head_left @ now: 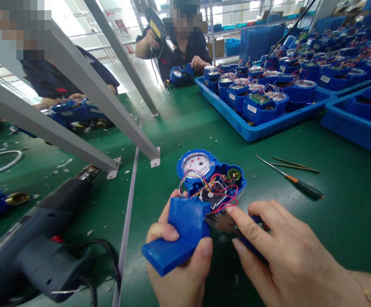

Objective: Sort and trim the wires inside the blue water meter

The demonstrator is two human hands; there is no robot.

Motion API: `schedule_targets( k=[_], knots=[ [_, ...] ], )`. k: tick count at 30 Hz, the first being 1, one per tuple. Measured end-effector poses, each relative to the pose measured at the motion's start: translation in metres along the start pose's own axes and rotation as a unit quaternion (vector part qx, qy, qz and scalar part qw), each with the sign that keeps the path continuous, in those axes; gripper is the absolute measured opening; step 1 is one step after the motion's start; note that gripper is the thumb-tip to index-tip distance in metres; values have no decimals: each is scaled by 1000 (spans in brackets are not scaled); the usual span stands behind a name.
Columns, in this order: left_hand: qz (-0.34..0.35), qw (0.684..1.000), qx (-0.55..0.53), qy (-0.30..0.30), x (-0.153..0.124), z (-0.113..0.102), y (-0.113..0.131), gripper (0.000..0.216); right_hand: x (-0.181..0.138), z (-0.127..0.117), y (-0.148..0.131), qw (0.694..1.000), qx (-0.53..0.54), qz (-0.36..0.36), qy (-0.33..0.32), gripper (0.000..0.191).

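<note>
My left hand grips a blue plastic cover with an L-shaped bend, thumb and fingers pressed on its faces. In my right hand is a pair of cutting pliers with blue handles. The pliers' tips are at the right edge of the cover; whether they bite on it I cannot make out. Just behind lies an opened blue water meter with a round clear dial. Red, yellow and black wires spill from its housing close to the pliers. My left fingertips behind the cover are partly hidden.
A screwdriver and tweezers lie at the right. Blue trays of wired meters stand behind. A heat gun, grey posts and scraps are at the left. Across the table a person holds another heat gun; a second person works at left.
</note>
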State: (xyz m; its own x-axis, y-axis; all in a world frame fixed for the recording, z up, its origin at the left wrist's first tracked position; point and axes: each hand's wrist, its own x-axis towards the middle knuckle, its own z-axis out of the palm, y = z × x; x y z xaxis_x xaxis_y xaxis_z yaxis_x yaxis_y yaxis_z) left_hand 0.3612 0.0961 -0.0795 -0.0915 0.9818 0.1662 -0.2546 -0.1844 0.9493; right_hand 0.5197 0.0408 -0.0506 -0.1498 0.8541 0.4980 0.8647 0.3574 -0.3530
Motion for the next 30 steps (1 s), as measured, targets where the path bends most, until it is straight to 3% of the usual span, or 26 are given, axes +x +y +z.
schedule_targets(
  k=[8, 14, 17, 20, 25, 30],
  knots=[
    [12, 1000, -2, -22, 0, -1, 1, 42, 6, -4, 0, 977, 188, 84, -54, 32],
    [57, 994, 73, 65, -1, 10, 9, 47, 10, -8, 7, 953, 286, 104, 7, 30],
    [96, 982, 156, 49, -3, 10, 12, 48, 8, -5, 8, 945, 301, 123, 23, 29],
    [130, 967, 218, 33, -6, 8, 14, 49, 6, -1, 8, 914, 364, 178, 2, 23],
    [145, 961, 235, 8, -10, 7, 11, 43, 10, 5, 7, 872, 417, 257, -10, 33],
    [164, 963, 208, -43, -12, 3, 1, 38, 18, 6, 6, 871, 415, 261, -22, 23]
  ],
)
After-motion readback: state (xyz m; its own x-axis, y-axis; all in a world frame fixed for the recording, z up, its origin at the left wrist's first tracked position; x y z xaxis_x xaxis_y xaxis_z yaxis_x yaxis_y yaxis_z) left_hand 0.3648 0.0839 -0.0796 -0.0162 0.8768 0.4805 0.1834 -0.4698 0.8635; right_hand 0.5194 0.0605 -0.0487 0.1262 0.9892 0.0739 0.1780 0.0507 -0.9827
